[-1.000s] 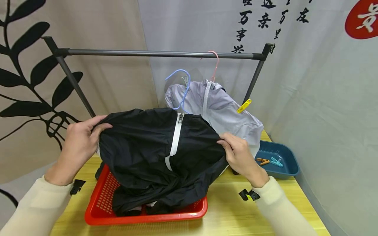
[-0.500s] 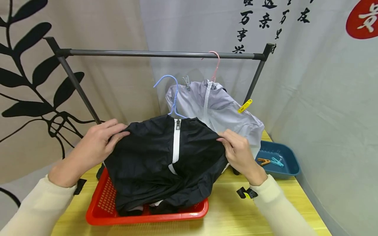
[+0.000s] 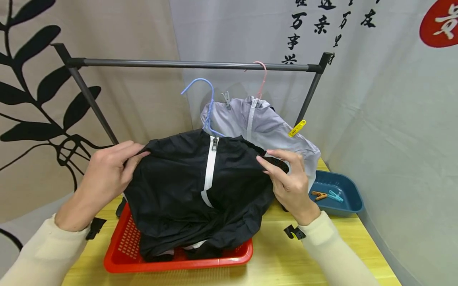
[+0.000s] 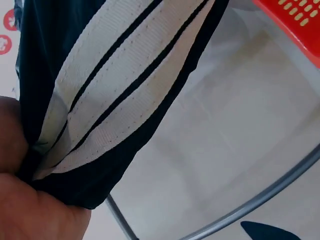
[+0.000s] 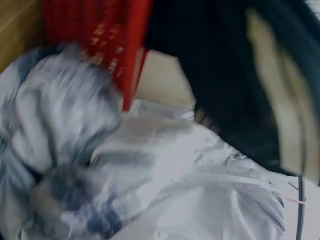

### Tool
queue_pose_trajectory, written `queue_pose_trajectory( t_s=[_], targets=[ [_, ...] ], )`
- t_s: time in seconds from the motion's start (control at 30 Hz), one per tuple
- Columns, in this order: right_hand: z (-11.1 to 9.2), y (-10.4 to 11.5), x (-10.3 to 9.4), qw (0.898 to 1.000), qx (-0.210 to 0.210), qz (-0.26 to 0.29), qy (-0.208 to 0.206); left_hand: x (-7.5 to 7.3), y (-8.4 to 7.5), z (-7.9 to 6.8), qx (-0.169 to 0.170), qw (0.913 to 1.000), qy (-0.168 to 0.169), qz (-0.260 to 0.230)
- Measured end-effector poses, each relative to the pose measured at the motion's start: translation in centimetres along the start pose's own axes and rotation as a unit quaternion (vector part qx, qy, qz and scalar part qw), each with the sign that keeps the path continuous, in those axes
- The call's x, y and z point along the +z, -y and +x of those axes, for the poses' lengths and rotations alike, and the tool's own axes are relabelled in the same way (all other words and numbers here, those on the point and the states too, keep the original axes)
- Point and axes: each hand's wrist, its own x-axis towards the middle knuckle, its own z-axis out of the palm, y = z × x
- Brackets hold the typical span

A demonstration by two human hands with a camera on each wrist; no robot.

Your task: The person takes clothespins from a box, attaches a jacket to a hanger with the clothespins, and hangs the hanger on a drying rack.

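Observation:
A black zip jacket [image 3: 171, 174] with a white zip placket is held up between both hands, its lower part in the red basket [image 3: 118, 246]. My left hand [image 3: 109, 174] pinches its shoulder on the left. White stripes on the jacket's sleeve [image 4: 130, 75] show in the left wrist view, beside the left thumb and fingers. At the opposite shoulder, my right hand [image 3: 291, 184] holds the cloth between thumb and fingers; dark mesh shows there. A blue hanger [image 3: 209, 107] rises from the collar, its hook apart from the rod. The right wrist view is blurred.
A dark rack rod [image 3: 161, 63] spans the back. A pale grey jacket [image 3: 236, 113] hangs there from a pink hanger [image 3: 262, 81], with a yellow clip [image 3: 297, 128] on it. At right, a blue tray [image 3: 348, 194] holds two clips on the wooden table [image 3: 279, 254].
The left hand has moved right and the black jacket has shifted slightly. The blue hanger's hook has moved left and now stands higher. The right hand's thumb and index finger have spread at the shoulder.

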Motion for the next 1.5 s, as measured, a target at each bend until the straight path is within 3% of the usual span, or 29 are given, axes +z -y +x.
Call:
queue_pose_trajectory(
  t_s=[0.13, 0.27, 0.37, 0.47, 0.57, 0.67, 0.83, 0.93, 1.03, 1.17, 1.33, 1.5],
  targets=[
    [-0.1, -0.2, -0.5, 1.000, -0.019, 0.013, 0.020, -0.4, -0.3, 0.1, 0.021, 0.9997, -0.009, -0.008],
    [0.1, -0.6, -0.9, 0.996, 0.040, 0.065, 0.055, -0.7, -0.5, 0.3, 0.041, 0.9990, -0.009, -0.013],
    [0.2, -0.8, -1.2, 0.983, 0.125, 0.117, 0.066, -0.9, -0.5, 0.3, 0.046, 0.9988, -0.004, -0.018],
    [0.4, -1.0, -1.5, 0.962, 0.211, 0.142, 0.101, -0.9, -0.4, 0.1, 0.050, 0.9985, -0.003, -0.022],
    [0.5, -1.4, -1.8, 0.945, 0.247, 0.140, 0.163, -1.0, -0.2, 0.0, 0.055, 0.9981, -0.009, -0.025],
    [0.3, -1.6, -2.1, 0.940, 0.238, 0.148, 0.196, -1.0, 0.0, 0.0, 0.050, 0.9982, -0.009, -0.031],
    [-0.4, -1.8, -1.9, 0.953, 0.191, 0.150, 0.182, -0.9, 0.4, 0.1, -0.022, 0.9992, 0.005, -0.032],
    [-0.7, -1.8, -1.8, 0.960, 0.172, 0.147, 0.167, -0.9, 0.8, 0.0, -0.068, 0.9968, 0.033, -0.025],
    [-0.9, -1.7, -1.8, 0.965, 0.160, 0.141, 0.155, -1.0, 1.1, -0.2, -0.084, 0.9931, 0.078, -0.027],
    [-1.4, -1.7, -1.8, 0.968, 0.155, 0.128, 0.148, -0.9, 0.9, -0.1, -0.052, 0.9929, 0.102, -0.030],
    [-1.9, -1.7, -2.1, 0.966, 0.165, 0.126, 0.157, -0.3, -0.1, 0.2, 0.037, 0.9971, 0.066, -0.011],
    [-2.3, -1.8, -2.4, 0.961, 0.172, 0.136, 0.170, 0.2, -0.5, 0.1, 0.063, 0.9970, 0.045, 0.007]
  ],
)
